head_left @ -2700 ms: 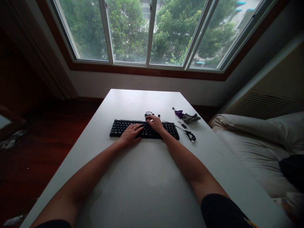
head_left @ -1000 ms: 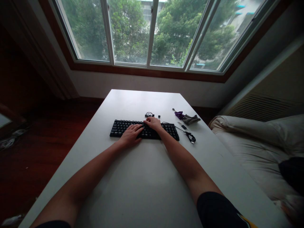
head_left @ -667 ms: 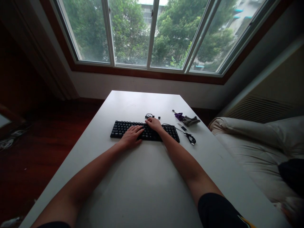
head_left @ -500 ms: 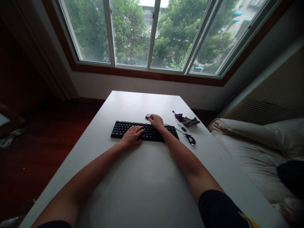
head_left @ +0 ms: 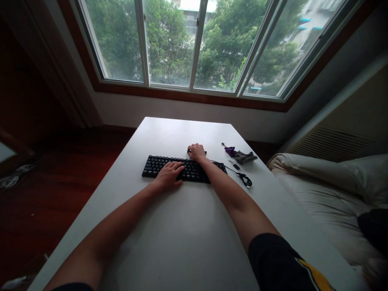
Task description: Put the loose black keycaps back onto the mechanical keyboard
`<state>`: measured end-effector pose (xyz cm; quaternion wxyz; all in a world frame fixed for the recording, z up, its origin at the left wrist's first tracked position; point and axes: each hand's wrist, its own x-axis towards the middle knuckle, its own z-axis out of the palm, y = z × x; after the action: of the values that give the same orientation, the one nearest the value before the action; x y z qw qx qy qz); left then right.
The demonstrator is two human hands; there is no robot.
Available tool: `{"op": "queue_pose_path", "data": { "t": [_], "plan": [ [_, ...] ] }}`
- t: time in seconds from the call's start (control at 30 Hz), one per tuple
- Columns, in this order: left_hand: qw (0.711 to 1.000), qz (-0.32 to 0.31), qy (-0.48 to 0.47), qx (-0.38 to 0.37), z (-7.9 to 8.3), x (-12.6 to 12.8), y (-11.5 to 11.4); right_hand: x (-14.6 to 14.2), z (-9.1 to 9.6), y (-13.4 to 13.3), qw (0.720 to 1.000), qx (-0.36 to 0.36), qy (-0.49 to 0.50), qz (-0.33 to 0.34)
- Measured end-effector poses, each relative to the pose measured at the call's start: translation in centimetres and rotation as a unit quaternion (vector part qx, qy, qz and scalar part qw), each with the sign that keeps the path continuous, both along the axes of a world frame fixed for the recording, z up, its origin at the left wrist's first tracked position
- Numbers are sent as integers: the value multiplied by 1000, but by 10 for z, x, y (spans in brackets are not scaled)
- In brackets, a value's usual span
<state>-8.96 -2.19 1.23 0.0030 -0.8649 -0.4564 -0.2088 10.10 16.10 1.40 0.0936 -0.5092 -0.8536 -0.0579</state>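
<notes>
A black keyboard (head_left: 151, 165) lies across the white table. My left hand (head_left: 169, 174) rests on its middle keys, fingers stretched out and open, the thumb at the near edge. Just past the far edge is my right hand (head_left: 197, 152), its fingers curled down around small dark pieces (head_left: 205, 152). These stick out on both sides of the hand; what they are, I cannot make out. My right forearm crosses above the keyboard's right part and hides some keys.
Right of the keyboard lie a bundled black USB cable (head_left: 246, 180), a small black piece (head_left: 236, 166), a purple cloth (head_left: 230, 151), a grey cloth (head_left: 246, 157) and a small brush-like tip (head_left: 223, 144). A beige couch (head_left: 309, 190) stands beside the table (head_left: 182, 238).
My right hand has gone from a pinch beside the small dark pieces to lying over them, now mostly covering them. The left hand stays on the keyboard. The view has shifted slightly.
</notes>
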Motion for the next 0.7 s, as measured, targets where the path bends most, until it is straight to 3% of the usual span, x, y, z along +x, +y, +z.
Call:
{"op": "queue_pose_path", "data": {
  "t": [0.17,0.47,0.7],
  "plan": [
    [1000,3,-1,2,-1,0,1,4,6,-14,994,31,75,70],
    [1000,6,-1,-7,-2,2,2,29,16,-57,955,65,232,172],
    [1000,5,1,-13,-1,4,2,36,19,-82,958,0,261,120]
  ]
}}
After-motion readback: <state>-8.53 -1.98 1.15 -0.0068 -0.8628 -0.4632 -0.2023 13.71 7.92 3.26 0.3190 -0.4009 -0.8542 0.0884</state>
